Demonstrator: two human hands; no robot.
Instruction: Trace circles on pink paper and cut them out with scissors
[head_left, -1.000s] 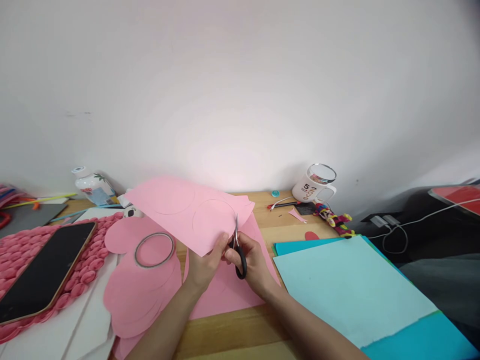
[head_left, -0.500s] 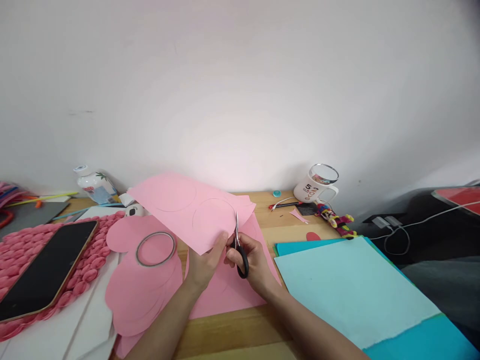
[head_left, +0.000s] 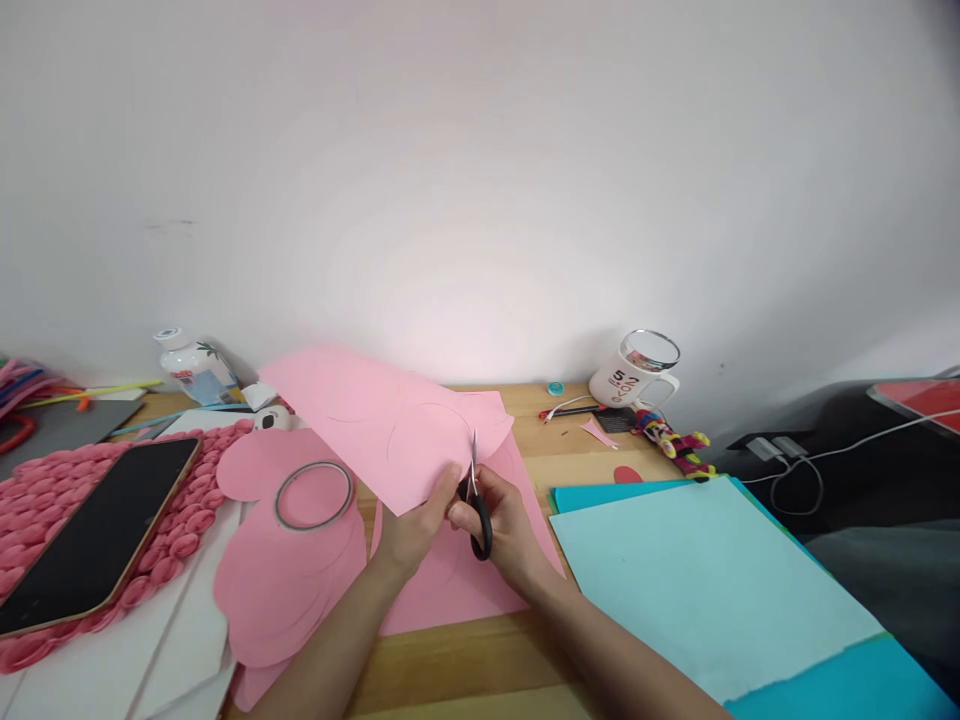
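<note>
My left hand (head_left: 417, 522) pinches the lower edge of a pink paper sheet (head_left: 367, 425), thumb on top. Drawn curves show on the sheet, which is held up at a slant above the table. Black-handled scissors (head_left: 482, 525) sit in my right hand (head_left: 510, 515), blades pointing away from me at the sheet's right part, along a drawn curve. Under both hands lies another pink sheet (head_left: 450, 600). To the left, several pink paper cutouts (head_left: 285, 600) with rounded edges are stacked, and a thin grey ring (head_left: 279, 505) rests on them.
A phone (head_left: 105, 530) lies on a pink knitted mat (head_left: 187, 545) at left. A white bottle (head_left: 199, 370) leans near the wall. At right are a white mug (head_left: 619, 380), a small figurine (head_left: 675, 445), pale blue paper (head_left: 697, 580) and a red paper piece (head_left: 623, 475).
The scissor blades have drawn closer together and shifted slightly down. The held pink sheet has tilted a little. My hands keep nearly the same place.
</note>
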